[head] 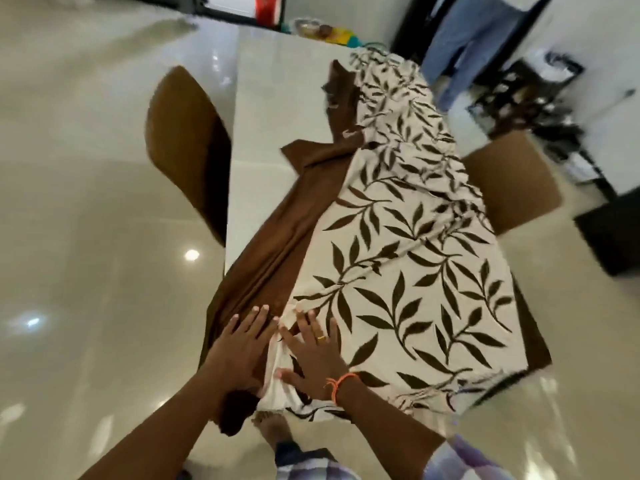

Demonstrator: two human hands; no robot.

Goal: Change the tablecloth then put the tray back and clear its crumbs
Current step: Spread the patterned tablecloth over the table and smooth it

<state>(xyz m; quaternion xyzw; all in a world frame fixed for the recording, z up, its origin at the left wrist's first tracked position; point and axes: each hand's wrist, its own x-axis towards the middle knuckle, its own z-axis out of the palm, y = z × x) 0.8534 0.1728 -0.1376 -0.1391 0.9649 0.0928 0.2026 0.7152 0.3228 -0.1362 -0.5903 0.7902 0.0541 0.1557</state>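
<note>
Glossy table (277,109) half-covered by leaf-print tablecloth (415,271) (chairs (187,147) flanking), both hands (242,351) flat, grip released.

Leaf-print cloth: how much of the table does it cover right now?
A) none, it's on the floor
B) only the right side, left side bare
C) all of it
B: the leaf-print cloth lies along the right side, while the table shows bare on the left.
</note>
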